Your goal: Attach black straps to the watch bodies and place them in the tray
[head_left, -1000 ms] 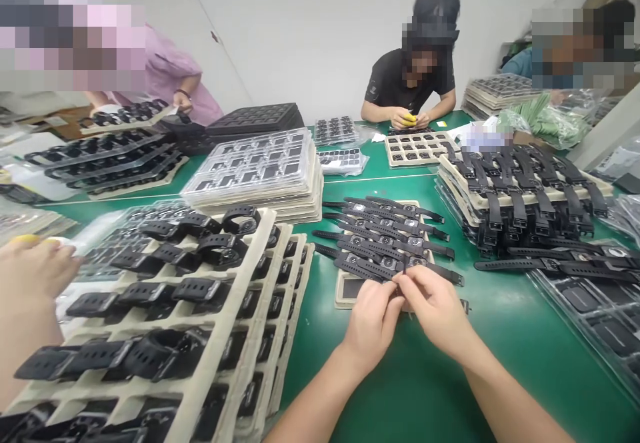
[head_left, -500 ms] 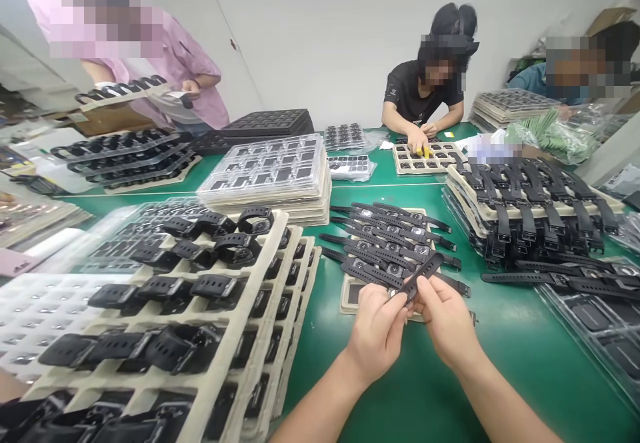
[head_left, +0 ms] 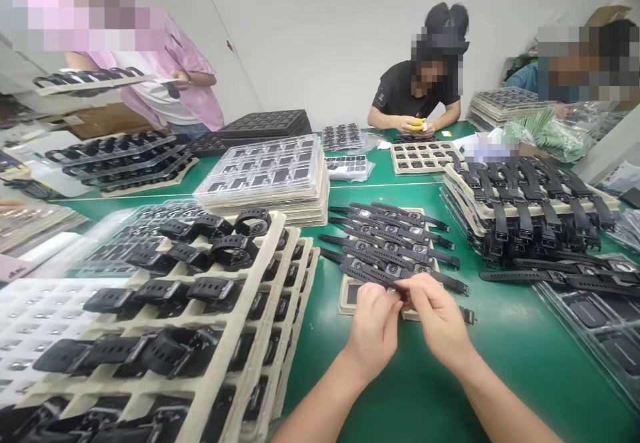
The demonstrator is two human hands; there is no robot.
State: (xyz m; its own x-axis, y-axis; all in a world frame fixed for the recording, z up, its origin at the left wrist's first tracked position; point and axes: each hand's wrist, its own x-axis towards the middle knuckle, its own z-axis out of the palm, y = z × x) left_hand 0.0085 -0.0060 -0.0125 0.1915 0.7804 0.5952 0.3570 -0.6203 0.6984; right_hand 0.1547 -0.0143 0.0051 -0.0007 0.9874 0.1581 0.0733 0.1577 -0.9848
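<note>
Green matte counter (head_left: 440,390), white-walled room w/ co-workers at far edge. Left hand (head_left: 373,326) & right hand (head_left: 437,316) meet near the counter's front edge, fingers pinched on a black rubber-strapped watch (head_left: 400,288), just over beige tray (head_left: 350,294).

assembly workshop | green bench (head_left: 450,390) | stacked trays w/ black watches (head_left: 525,210) | co-workers (head_left: 415,96) seated round it
</note>
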